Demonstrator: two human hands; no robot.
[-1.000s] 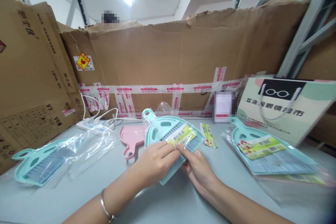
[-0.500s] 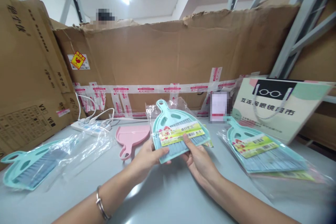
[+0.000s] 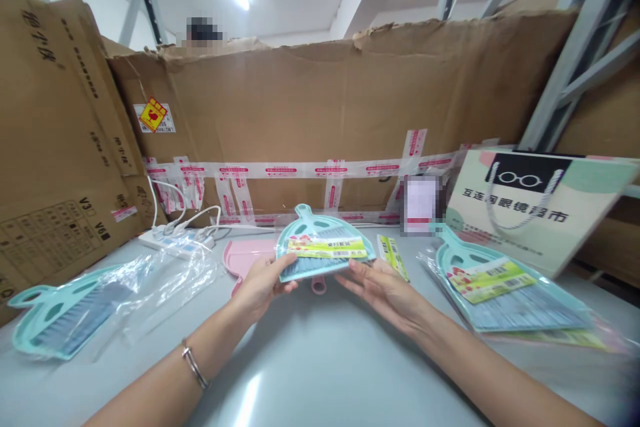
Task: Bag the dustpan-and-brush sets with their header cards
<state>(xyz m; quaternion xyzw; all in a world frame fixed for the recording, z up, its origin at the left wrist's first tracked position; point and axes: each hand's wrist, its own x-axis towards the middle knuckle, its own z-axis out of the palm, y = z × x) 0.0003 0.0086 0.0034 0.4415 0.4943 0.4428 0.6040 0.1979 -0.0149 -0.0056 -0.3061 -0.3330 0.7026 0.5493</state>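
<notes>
Both hands hold a mint-green dustpan (image 3: 325,223) with a blue-bristled brush and a yellow-green label card (image 3: 327,247), its handle pointing away from me. My left hand (image 3: 261,285) grips its near left corner, thumb on top. At the near right edge my right hand (image 3: 390,293) pinches it between thumb and fingers. Behind my left hand lies a pink dustpan (image 3: 245,255), partly covered. A pink ring-shaped handle end (image 3: 319,285) shows below the held dustpan; what it belongs to is hidden. A loose label card (image 3: 393,257) rests just beyond my right hand.
To the left lies another mint dustpan with brush (image 3: 65,313), beside crumpled clear plastic (image 3: 165,293). Bagged dustpan sets (image 3: 510,287) lie on the right, before a paper carrier bag (image 3: 540,213). A power strip (image 3: 177,243) and large cardboard boxes (image 3: 300,107) stand behind.
The held dustpan has moved lower and slightly left, and tilted flatter. It now covers part of the pink dustpan. My right thumb has shifted from the label to the pan's near right edge.
</notes>
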